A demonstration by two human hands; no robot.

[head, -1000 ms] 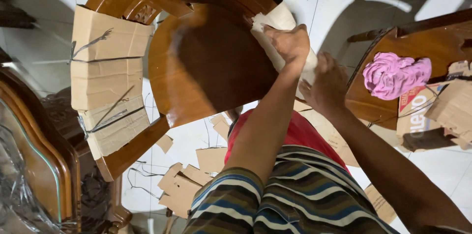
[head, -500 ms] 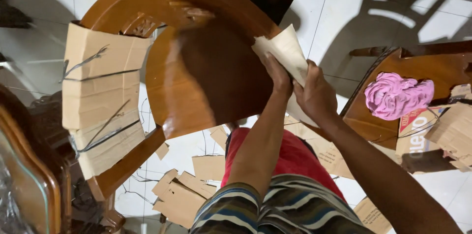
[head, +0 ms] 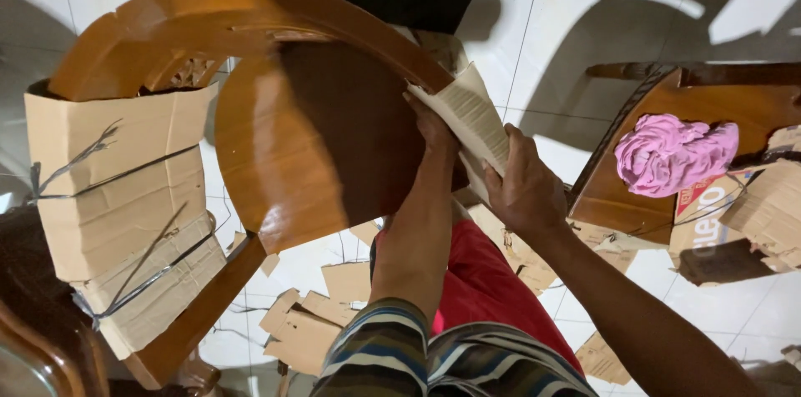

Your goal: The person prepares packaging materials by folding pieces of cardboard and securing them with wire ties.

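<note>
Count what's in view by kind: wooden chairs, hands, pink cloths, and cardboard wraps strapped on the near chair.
Wooden chairs: 2, the near chair and the far chair
Hands: 2, left hand and right hand, both on the loose cardboard piece
Pink cloth: 1
Strapped cardboard wrap: 1
Total: 6

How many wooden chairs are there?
2 for sure. One chair is under both hands, with cardboard tied on its left side. Another chair at right holds a pink cloth. More may be hidden.
</note>
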